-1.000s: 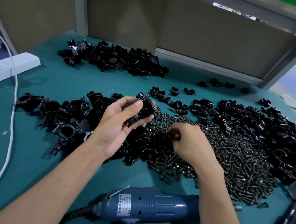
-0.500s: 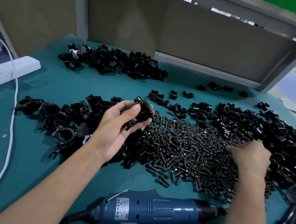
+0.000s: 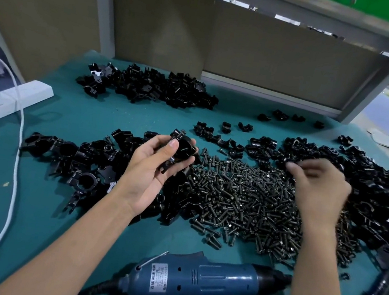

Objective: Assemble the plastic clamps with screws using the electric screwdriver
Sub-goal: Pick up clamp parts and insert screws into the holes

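At the left edge of the screw pile (image 3: 243,198), the left hand (image 3: 150,173) is gripping one black clamp (image 3: 183,149). The palm is facing up, the thumb is lying across the clamp's face and the fingers are curling under it.

The right hand (image 3: 319,186) is hovering over the pile's far-right edge, where the screws are running into the heap of loose clamp pieces (image 3: 369,182). Its fingers are bending down and are blurred, so I cannot tell if it is pinching a part, a screw or nothing.

Key relation: the held clamp is sitting left of the pile and the right hand is working on the opposite side, so whatever it is picking is likely crossing the whole pile leftward to meet the clamp.

The electric screwdriver (image 3: 195,281) is lying on the table (image 3: 93,119) just on the near side of the pile. Its long axis is running left-right, with the bit end pointing right and tucking under the right forearm. The right hand is the nearer one, so I'm judging it the likely hand for the driver, while the left is presenting the clamp.
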Tool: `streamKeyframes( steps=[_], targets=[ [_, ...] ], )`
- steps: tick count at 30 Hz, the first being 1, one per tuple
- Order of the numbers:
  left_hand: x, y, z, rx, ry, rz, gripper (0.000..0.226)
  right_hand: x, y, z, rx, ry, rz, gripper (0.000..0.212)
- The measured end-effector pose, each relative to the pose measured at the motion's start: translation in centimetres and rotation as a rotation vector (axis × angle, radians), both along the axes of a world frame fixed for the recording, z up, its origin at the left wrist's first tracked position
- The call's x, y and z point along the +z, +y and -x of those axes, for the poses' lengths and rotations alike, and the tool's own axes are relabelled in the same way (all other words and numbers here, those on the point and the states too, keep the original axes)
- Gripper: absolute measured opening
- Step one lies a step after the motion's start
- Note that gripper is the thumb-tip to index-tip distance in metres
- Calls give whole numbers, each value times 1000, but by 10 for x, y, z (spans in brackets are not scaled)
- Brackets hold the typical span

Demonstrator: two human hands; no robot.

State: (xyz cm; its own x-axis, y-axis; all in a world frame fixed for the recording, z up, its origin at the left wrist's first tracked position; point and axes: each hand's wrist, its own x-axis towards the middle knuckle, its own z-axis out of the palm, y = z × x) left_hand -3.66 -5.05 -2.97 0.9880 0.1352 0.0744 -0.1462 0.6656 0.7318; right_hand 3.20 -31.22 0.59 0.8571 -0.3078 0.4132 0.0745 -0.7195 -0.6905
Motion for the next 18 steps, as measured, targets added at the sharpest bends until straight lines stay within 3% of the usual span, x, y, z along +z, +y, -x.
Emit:
streamKeyframes(
  steps=[3, 5, 8, 18],
  targets=[
    [0, 0, 1, 3, 0, 4, 16, 9, 58, 13, 385, -85, -200, 19],
    [1, 0, 0, 4, -4, -7, 15, 9, 88, 19, 530, -113, -234, 19],
    [2, -1, -1, 8, 13, -20, 20, 5, 108, 22, 605, -164, -262, 16],
    [-1, 3, -1, -6, 28, 3, 27, -6, 115, 20, 787, -65, -288, 17]
  ],
)
